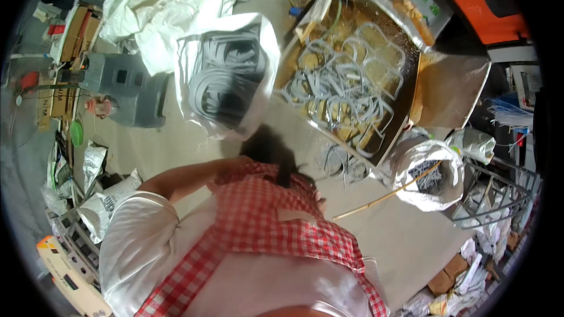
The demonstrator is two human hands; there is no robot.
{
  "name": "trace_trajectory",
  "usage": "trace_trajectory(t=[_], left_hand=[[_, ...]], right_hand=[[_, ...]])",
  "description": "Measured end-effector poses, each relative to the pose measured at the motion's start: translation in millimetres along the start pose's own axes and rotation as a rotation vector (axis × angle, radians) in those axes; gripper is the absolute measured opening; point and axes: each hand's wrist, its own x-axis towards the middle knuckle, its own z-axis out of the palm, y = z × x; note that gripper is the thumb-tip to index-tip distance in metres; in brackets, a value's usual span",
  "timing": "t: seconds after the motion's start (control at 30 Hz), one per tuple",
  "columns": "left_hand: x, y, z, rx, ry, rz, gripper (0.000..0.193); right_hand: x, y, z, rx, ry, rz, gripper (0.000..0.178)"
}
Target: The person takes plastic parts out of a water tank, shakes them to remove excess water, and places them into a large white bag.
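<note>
Apron: red-and-white gingham, worn over a white shirt; fills lower middle of view.
Left hand: forearm bent in across the body, hand at the apron's upper edge, mostly tucked behind the cloth. Fingers hidden, can't tell if curled or gripping.
Right hand: only a sliver of skin at the apron's right side. Finger state can't be told.
Coil sack: white, mouth rolled open, stands on the floor just beyond the apron. Nearest load to the left hand.
Coils: flat gray strips wound in rounds, packed inside that sack.
Tray: big, shallow, set at an angle right of the coil sack; wet, yellowish-brown bottom.
Loops: gray, tangled, heaped over the tray's left and near parts; more lie on the floor outside its near edge.
Scrap sack: white, open, off the tray's near corner; gray pieces inside.
Bamboo stick: slants from the scrap sack's mouth toward the apron.
White sheeting: crumpled pile beyond the coil sack's far left corner.
</note>
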Motion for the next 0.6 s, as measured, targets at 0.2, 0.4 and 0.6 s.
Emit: trace_trajectory(t=[0.2, 0.4, 0.6], left_hand=[[-51, 15, -22, -0.444, -0.033, -0.287, 0.029], [-27, 13, -23, 0.399, 0.053, -0.046, 0.032], [72, 26, -13, 0.750, 0.320, -0.146, 0.032]], right_hand=[[-35, 29, 12, 0.430, -0.070, 0.415, 0.056], [-36, 77, 10, 0.807, -0.154, 0.775, 0.058], [57, 178, 14, 0.690, -0.106, 0.813, 0.055]])
